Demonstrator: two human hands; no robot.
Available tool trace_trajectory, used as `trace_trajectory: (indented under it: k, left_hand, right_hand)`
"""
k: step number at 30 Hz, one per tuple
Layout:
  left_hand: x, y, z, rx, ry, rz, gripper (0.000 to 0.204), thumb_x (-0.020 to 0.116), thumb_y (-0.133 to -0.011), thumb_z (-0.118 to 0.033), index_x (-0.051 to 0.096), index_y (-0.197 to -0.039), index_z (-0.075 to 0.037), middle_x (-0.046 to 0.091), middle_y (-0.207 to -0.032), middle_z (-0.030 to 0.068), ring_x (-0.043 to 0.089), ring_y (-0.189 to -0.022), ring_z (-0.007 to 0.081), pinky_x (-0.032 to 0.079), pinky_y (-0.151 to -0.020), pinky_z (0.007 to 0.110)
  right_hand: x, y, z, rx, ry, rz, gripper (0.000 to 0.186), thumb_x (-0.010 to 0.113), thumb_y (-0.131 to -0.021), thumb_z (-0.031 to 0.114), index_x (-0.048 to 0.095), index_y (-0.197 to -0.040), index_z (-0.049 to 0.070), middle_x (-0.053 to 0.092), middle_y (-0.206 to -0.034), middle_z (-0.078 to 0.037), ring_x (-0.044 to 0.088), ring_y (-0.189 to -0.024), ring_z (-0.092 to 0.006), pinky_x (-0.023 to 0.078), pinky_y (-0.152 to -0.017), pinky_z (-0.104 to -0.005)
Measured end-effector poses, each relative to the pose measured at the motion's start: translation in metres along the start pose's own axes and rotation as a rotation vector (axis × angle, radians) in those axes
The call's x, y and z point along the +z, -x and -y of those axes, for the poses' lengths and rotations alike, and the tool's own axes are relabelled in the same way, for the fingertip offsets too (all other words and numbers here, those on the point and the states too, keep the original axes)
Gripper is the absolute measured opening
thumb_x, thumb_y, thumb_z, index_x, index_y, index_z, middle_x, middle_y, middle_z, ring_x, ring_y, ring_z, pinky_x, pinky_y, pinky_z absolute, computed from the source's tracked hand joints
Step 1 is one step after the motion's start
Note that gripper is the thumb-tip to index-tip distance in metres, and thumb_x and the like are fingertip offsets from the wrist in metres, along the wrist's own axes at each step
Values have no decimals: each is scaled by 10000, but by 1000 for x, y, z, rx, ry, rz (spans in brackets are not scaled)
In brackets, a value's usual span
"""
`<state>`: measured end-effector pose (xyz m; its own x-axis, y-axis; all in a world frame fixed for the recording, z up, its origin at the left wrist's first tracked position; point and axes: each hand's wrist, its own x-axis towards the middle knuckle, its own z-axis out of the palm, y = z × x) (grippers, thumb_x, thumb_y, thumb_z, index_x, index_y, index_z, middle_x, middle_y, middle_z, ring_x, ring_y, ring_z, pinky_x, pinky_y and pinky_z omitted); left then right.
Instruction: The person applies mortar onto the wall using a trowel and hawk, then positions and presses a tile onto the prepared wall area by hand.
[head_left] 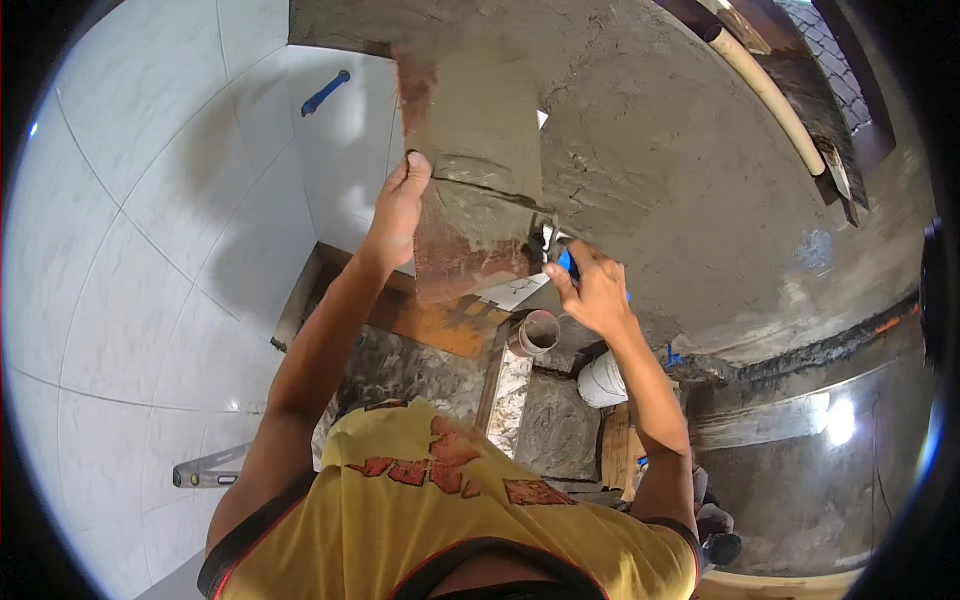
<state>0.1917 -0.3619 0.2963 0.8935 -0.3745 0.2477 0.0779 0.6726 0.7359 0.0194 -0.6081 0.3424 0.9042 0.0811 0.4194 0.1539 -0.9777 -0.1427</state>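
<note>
A large tile (450, 262) stands in front of me, its reddish-brown back turned my way and mostly coated in wet grey mortar (480, 115). My left hand (398, 212) is closed on the tile's left edge, thumb on the coated side. In my right hand (602, 295) is a trowel (548, 242) with a blue handle, held at the tile's right edge. A dark ridge crosses the mortar near the trowel; its blade is hard to make out from the mortar.
White tiles (150, 290) cover the left wall, where a blue-handled tool (325, 93) shows. A level (205, 470) is at lower left. Rough grey mortar (640, 180) coats the wall ahead. Below are a small bucket (537, 332), a white bucket (601, 381) and a wooden board (430, 322). A pipe (770, 95) lies upper right.
</note>
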Motion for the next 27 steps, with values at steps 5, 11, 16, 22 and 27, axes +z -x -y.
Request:
trace_trajectory:
  k: [5, 11, 16, 22, 27]
  left_hand:
    - [-11, -3, 14, 194, -200, -8, 369, 476, -1082, -394, 564, -964, -56, 466, -886, -55, 404, -858, 67, 397, -804, 260]
    - [-39, 19, 22, 285, -413, -62, 367, 473, -1084, -359, 508, -907, -40, 428, -840, -49, 394, -810, 98, 402, -746, 285]
    - [-73, 58, 47, -149, 132, -248, 429, 426, -1091, -362, 535, -1289, 3, 594, -1127, 76, 579, -1026, 180, 480, -908, 335]
    - [-107, 110, 49, -355, 253, -545, 542, 403, -1085, -401, 429, -1453, -3, 540, -1355, 168, 578, -1205, 321, 507, -978, 453]
    - [-132, 119, 39, -357, 247, -654, 558, 427, -1076, -418, 423, -1449, -2, 553, -1332, 168, 593, -1178, 334, 515, -973, 484]
  right_hand:
    - [18, -37, -24, -162, -35, -260, 491, 665, -929, 472, 643, -1006, -13, 623, -805, -175, 619, -689, -403, 486, -609, -455]
    - [32, -116, -14, -163, -62, -428, 466, 691, -920, 443, 643, -997, -14, 613, -806, -182, 617, -723, -388, 492, -639, -453]
    - [44, -187, -22, -147, 17, -532, 421, 713, -905, 419, 639, -992, 14, 629, -850, -171, 623, -737, -380, 496, -655, -468]
    - [90, -239, -21, -19, 148, -483, 414, 739, -868, 429, 658, -1039, 61, 665, -941, -170, 676, -839, -400, 542, -705, -502]
    - [83, -282, -1, 246, 192, -144, 453, 717, -867, 465, 688, -1102, 79, 715, -1017, -209, 692, -958, -427, 547, -836, -510]
